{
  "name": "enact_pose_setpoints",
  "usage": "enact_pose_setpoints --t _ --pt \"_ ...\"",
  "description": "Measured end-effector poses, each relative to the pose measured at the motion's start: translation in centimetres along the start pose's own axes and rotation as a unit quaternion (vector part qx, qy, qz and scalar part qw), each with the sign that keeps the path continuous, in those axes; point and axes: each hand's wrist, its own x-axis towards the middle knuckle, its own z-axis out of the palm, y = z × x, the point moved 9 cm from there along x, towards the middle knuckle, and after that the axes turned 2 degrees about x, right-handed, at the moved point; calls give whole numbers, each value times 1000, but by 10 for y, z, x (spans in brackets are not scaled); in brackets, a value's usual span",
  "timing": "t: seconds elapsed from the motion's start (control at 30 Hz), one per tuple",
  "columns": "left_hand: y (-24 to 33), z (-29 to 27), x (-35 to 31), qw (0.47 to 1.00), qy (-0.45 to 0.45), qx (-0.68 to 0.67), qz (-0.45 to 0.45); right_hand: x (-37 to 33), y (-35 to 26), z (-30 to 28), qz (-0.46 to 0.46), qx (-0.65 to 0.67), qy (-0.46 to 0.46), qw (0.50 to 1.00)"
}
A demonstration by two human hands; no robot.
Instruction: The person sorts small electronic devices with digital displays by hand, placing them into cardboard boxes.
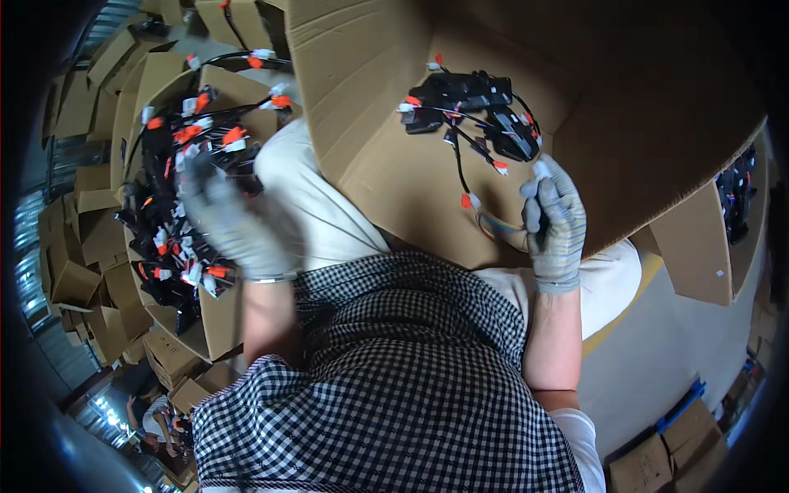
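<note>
My left hand (234,222), in a grey-white glove, is smeared by motion over a heap of black modules with cables (177,238) in the cardboard box to my left. Its fingers cannot be made out. Orange and white plugs stick out all over that heap. My right hand (555,218), gloved too, is closed at the near right side of a large open carton (370,177). A thin multicoloured cable (493,226) runs into its grip; the end is hidden by the fingers. Farther inside lie several black modules (464,90) with wires and orange-white plugs.
The large carton tilts between my legs, its wall rising at the left. Another box (699,246) with black modules stands at the right. Stacked cartons (90,222) line the far left. A person (156,423) is at the lower left. Flattened cardboard (641,468) lies at the lower right.
</note>
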Motion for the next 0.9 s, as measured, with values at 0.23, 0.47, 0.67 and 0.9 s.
enact_pose_setpoints --t 0.23,0.47,0.67,0.9 --pt "-168 191 -238 666 -616 207 366 20 -21 -2 -33 -19 23 999" --pt "-212 190 -283 462 -793 267 295 16 -17 3 2 -127 27 992" --pt "-187 140 -206 527 -714 421 187 15 -1 12 47 -193 -16 980" --pt "-106 101 -155 805 -374 -123 -443 -25 34 73 83 -174 -266 944"
